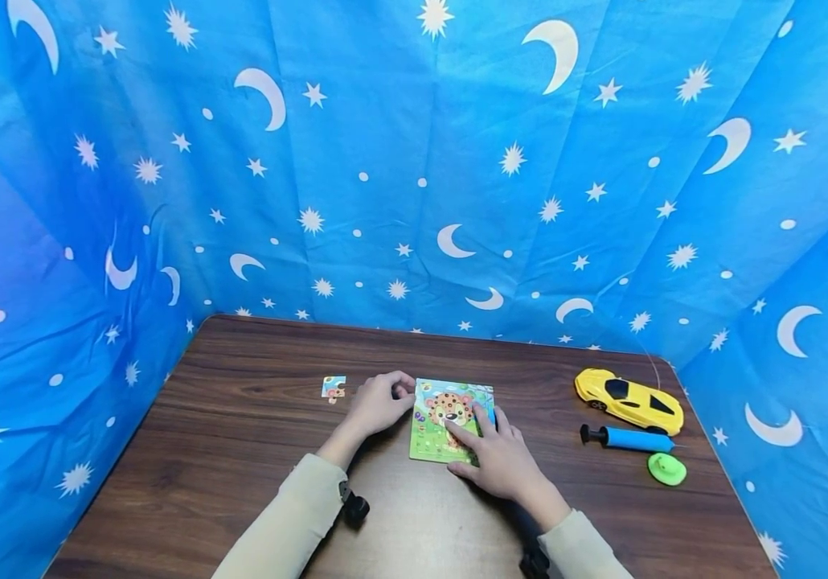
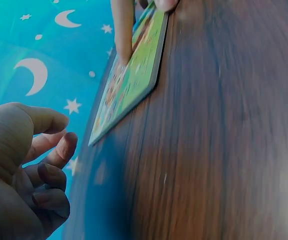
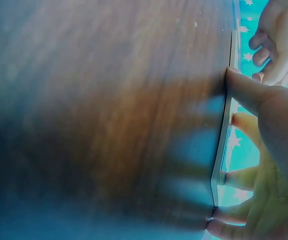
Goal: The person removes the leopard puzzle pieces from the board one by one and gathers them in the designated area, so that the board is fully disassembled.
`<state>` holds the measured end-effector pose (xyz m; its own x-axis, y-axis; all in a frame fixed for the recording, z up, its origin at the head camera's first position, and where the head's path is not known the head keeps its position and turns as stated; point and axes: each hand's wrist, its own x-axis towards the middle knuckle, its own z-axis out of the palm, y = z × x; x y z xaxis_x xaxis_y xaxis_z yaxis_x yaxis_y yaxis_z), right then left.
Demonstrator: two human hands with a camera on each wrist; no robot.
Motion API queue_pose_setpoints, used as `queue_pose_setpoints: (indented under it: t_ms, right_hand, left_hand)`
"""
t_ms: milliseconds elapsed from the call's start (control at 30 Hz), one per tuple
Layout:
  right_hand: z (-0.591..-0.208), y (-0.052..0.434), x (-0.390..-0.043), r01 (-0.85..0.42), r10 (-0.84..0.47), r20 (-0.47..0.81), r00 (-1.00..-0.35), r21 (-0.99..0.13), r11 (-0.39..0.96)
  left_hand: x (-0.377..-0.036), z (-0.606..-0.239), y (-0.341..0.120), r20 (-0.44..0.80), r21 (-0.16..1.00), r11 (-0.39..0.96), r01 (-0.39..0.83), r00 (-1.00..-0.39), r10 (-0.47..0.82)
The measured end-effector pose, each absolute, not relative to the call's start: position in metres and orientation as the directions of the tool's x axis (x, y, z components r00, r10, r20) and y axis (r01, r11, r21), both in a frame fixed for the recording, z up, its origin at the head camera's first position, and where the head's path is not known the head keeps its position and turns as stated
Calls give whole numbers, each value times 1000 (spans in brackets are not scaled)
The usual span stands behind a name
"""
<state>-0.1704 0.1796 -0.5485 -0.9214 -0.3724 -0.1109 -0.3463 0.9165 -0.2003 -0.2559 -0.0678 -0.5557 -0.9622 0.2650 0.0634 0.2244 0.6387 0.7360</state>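
A square cardboard jigsaw puzzle (image 1: pixel 428 444) with a spotted cartoon leopard on green and blue lies flat on the table. Across its right side rests my right hand (image 1: pixel 504 460), fingers spread. Its index fingertip touches the picture, and the thumb is at the near edge. My left hand (image 1: pixel 379 404) is beside the puzzle's upper left edge, fingers loosely bent; the left wrist view shows nothing between them and a gap to the board (image 2: pixel 134 80). Left of that hand lie loose puzzle pieces (image 1: pixel 332 387), touching or overlapping.
On the right of the brown wooden table (image 1: pixel 240 450) are a yellow toy car (image 1: pixel 629 400), a blue pump with a black handle (image 1: pixel 634 438) and a small green hat-shaped object (image 1: pixel 666 469). A blue star-and-moon curtain (image 1: pixel 385 161) surrounds the table's back and sides.
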Motion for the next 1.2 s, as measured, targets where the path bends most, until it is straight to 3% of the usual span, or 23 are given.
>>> queue_pose_setpoints:
  t_ms: [300,1200]
  right_hand:
    - [-546,177,-170,-344,-376,-132,-917,-217,914]
    - [-546,177,-169,-359,-387,-123,-914,-201,911]
  left_hand:
    - [-256,-565,-40,-3,774,600,204,-946,325]
    - [-253,-565,-17,-77,697,712,89,-977,197]
